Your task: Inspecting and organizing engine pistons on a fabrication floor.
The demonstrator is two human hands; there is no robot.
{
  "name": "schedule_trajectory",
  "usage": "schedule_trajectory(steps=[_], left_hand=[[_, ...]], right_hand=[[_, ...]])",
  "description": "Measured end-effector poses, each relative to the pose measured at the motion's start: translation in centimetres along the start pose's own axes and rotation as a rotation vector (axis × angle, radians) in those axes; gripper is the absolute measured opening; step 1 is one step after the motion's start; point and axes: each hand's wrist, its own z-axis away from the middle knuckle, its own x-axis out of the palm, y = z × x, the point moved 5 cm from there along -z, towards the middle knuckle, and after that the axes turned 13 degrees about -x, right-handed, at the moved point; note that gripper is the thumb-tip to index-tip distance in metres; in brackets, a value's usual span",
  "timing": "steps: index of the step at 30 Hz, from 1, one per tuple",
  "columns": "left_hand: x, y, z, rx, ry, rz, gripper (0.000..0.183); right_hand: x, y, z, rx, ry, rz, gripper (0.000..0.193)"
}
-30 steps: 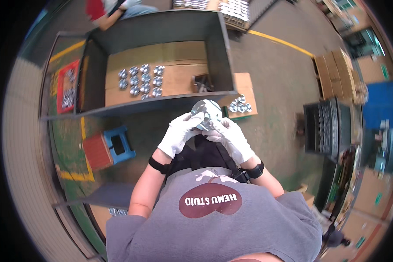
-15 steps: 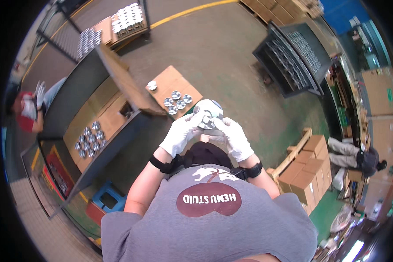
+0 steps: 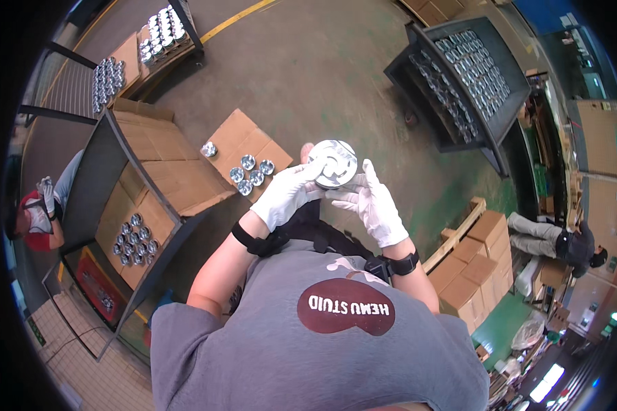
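My left hand (image 3: 289, 194), in a white glove, grips a round, shiny metal part (image 3: 334, 164) by its near left edge. The part's face has curved recesses and is tilted up toward me. Close by its lower right side is my right hand (image 3: 373, 211), also gloved, with its fingers apart. Some of its fingers reach toward the part's lower rim; whether they touch it I cannot tell. Ahead to the left, several similar metal parts (image 3: 256, 178) lie on a cardboard sheet (image 3: 240, 137).
A dark bin lined with cardboard (image 3: 175, 179) stands at left, holding several metal parts (image 3: 136, 238). Another person (image 3: 38, 222) is beyond it. A dark rack (image 3: 469, 75) of parts stands ahead right. Cardboard boxes (image 3: 476, 264) are stacked at right, near a second person (image 3: 562, 243).
The metal part has turned so its recessed face shows more plainly. My right hand's fingers have spread and come away from its face. My view has shifted slightly.
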Motion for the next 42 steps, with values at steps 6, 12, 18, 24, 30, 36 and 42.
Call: schedule_trajectory(steps=[6,12,18,24,30,36,42], left_hand=[[-1.8,9.4,-8.6,0.003,-0.012,0.043,0.043],[-3.6,22.0,-11.0,0.258,0.231,-0.288,0.042],[-6.7,33.6,-8.9,0.534,0.957,-0.758,0.102],[-13.3,42.2,-9.0,0.692,1.290,-0.809,0.092],[-29.4,48.6,-7.8,0.684,1.279,-0.023,0.053],[-38.3,53.4,0.2,0.650,1.111,0.607,0.020],[-54.0,59.2,5.1,0.641,0.953,0.826,0.030]], right_hand=[[1.1,-6.4,-12.1,0.022,-0.051,0.037,0.064],[7.3,-12.7,-23.3,-0.020,-0.222,0.191,0.038],[15.1,-14.8,-36.9,-0.097,-0.422,0.630,0.026],[27.5,-13.2,-48.3,-0.272,-0.798,1.261,0.039],[42.2,-14.6,-61.6,-0.041,-1.037,0.932,0.042],[59.9,-24.4,-72.7,-0.470,-0.976,0.762,0.036],[69.8,-26.5,-79.5,-0.584,-0.879,0.639,0.038]])
